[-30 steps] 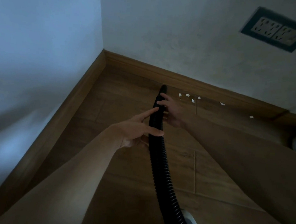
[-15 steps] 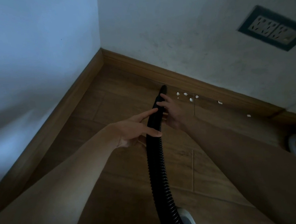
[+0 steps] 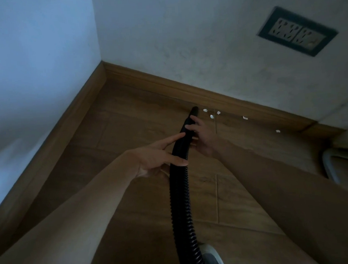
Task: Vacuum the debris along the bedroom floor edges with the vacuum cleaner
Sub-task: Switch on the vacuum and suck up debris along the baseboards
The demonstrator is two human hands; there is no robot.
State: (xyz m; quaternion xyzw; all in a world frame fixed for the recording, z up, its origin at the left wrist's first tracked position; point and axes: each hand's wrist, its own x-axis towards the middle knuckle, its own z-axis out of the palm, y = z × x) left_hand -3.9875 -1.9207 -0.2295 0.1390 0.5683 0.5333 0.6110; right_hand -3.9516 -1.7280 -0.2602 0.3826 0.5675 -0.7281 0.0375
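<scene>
Left hand [image 3: 156, 155]: mostly open. The index finger is straight with its tip against the side of the hose [image 3: 181, 203], and the thumb lies straight across the ribbed front. The hose sits in the fork between them, and the other fingers are hidden behind it.
Right hand [image 3: 203, 138]: grasps the smooth end of the hose from the right, fingers curled over it, just behind the nozzle [image 3: 194, 110].
Hose: black, flexible and closely ribbed. It rises from the bottom edge of the view, bends toward the wall, and ends in a smooth, tapering tube.
Nozzle: a narrow dark tip, low by the skirting board [image 3: 239, 104], just left of the nearest scraps. Whether it touches the floor [image 3: 139, 126] cannot be told.
Debris [image 3: 211, 116]: small, irregular white scraps strewn along the floor edge at the foot of the skirting board. Three lie near the nozzle and two lie further right.
Floor: brown, wood-patterned, matte, with thin joints.
Skirting board: brown moulded strip that turns at the room corner.
Socket [image 3: 296, 31]: pale double plate in a dark frame, set on the mottled wall.
Pale rounded object [image 3: 212, 257]: at the foot of the hose and cut off by the frame, so what it is cannot be told.
</scene>
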